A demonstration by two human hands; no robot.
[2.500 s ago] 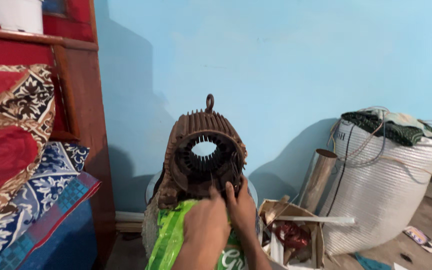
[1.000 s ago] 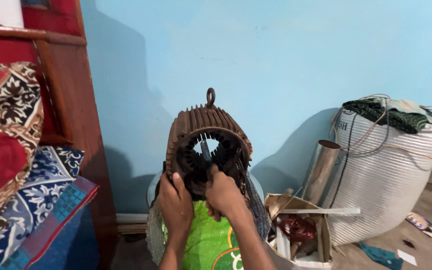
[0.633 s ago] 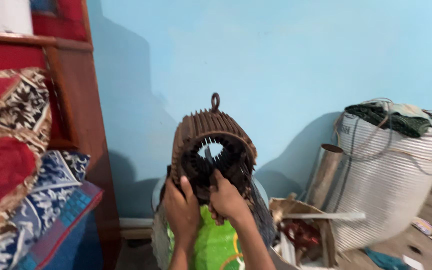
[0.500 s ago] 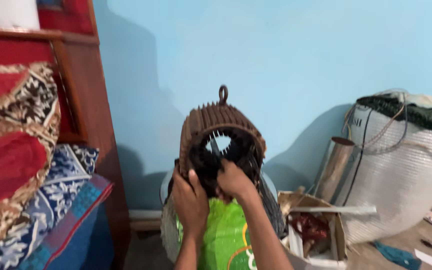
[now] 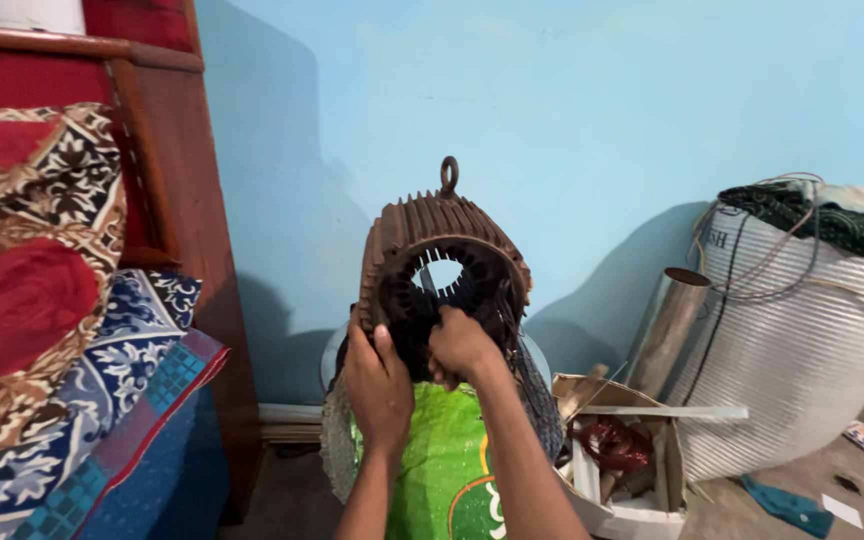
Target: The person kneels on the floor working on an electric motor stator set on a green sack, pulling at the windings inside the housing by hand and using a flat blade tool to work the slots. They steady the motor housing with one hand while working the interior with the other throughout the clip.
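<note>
Hands are both up on this old motor stator housing [image 5: 442, 270], a rusty brown ribbed shell with a lifting eye on top, sitting on something draped in a green sack [image 5: 442, 470] in front of the blue wall [image 5: 572, 100]. Left hand [image 5: 377, 385] is clamped on the lower front rim, thumb inside the bore and the other fingers round the outside. Right hand [image 5: 460, 345] is curled shut right at the mouth of the bore, pinching the dark tangled windings [image 5: 422, 315] as far as I can make out, though I can't see exactly which strand it's got.

Looks to me like the step in hand is working the old winding out of the slots, with one hand steadying the shell and the other tugging. Next pull probably wants a firm brace from that left hand, since the housing looks heavy and it's perched a bit high on a soft base, so it could rock or roll forward.

Off to the right there's a cardboard box [image 5: 617, 470] of scraps, a metal tube [image 5: 667, 325] leaning behind it, and a big white woven sack [image 5: 802, 330] with cloth and wires on top. Patterned bedding [image 5: 42, 300] is stacked on the left by a wooden frame [image 5: 187, 220].
</note>
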